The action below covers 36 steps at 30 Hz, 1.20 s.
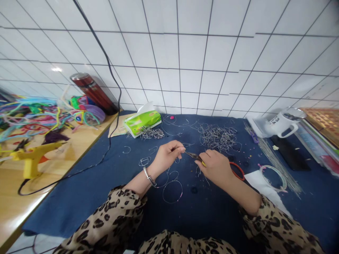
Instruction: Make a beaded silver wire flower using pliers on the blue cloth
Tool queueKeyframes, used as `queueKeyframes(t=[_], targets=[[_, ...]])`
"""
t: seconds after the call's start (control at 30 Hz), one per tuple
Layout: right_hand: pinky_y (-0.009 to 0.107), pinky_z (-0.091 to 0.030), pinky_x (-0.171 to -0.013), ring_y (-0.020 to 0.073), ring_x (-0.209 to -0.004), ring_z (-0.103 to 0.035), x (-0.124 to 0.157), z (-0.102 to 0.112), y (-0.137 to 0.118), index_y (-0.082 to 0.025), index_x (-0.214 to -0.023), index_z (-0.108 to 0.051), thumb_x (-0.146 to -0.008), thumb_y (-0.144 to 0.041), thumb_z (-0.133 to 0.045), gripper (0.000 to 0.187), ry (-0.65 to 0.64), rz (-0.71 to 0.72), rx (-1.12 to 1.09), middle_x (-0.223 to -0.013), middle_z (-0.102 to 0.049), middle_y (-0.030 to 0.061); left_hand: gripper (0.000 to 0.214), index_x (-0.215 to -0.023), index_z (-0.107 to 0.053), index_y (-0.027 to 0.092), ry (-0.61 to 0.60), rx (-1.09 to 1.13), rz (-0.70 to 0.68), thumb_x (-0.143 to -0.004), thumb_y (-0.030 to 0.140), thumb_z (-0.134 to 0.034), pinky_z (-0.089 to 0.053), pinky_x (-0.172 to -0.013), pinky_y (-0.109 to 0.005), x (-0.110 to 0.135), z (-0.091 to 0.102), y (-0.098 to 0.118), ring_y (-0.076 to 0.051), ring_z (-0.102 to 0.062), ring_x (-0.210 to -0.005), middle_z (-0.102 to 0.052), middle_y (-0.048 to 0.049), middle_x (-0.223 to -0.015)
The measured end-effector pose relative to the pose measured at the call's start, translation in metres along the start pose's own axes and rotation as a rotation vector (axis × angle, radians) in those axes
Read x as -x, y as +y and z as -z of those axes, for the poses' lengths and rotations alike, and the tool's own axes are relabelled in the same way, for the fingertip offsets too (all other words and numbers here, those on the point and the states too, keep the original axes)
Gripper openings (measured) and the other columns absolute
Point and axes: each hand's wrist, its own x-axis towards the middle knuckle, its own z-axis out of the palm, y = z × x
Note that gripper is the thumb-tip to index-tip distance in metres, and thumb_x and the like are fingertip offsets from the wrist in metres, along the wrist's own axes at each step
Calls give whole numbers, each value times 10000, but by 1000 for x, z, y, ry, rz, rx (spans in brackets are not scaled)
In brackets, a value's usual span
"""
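My left hand point(169, 155) is closed in a pinch on a thin piece of wire, most of which its fingers hide. In my right hand point(215, 165) is a pair of needle-nose pliers point(194, 155) with yellow grips, its tips pointing left and meeting the wire at my left fingertips. Below the hands, thin wire loops point(172, 192) lie on the dark blue cloth point(106, 197), one bearing small pink beads. Behind my right hand sits a tangled heap of bent wire pieces point(218, 137). A smaller wire cluster point(152, 133) lies beyond my left hand.
A green tissue pack point(143, 123) lies near the tiled wall. On the left are a yellow glue gun point(33, 158), a red flask point(94, 93) and colourful pipe cleaners point(31, 116). Straight wires point(278, 162), a wire coil point(272, 178), a black phone point(290, 153) and a white mug point(284, 123) lie right.
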Motion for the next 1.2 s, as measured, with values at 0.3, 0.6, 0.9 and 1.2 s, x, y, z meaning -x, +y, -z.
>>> queueKeyframes(t=[0.3, 0.6, 0.9, 1.2], targets=[[288, -246, -614, 171, -722, -457, -1, 1, -2, -182, -785, -559, -854, -352, -486, 197, 17, 8, -2, -753, -538, 47, 207, -751, -596, 170, 48, -96, -24, -829, 354, -544, -378, -506, -186, 2, -1, 2, -93, -527, -524, -593, 17, -575], [295, -239, -614, 175, -728, -454, 0, 1, -1, -187, -785, -548, -858, -347, -476, 190, 3, 4, 3, -762, -535, 47, 247, -678, -563, 166, 41, -163, -63, -841, 348, -532, -358, -502, -192, 4, -2, 4, -85, -495, -520, -583, 16, -571], [294, -236, -606, 170, -723, -461, 0, 0, -1, -187, -779, -544, -858, -349, -476, 192, -8, 2, 3, -758, -538, 45, 257, -671, -559, 170, 45, -189, -85, -849, 352, -523, -357, -502, -198, 4, -2, 5, -82, -488, -509, -579, 22, -568], [287, -232, -592, 161, -713, -462, 0, 1, -1, -188, -780, -553, -857, -350, -484, 192, -6, 4, -10, -754, -549, 37, 243, -675, -567, 170, 41, -197, -93, -848, 337, -530, -357, -507, -202, 4, -3, 6, -86, -498, -521, -587, 16, -576]])
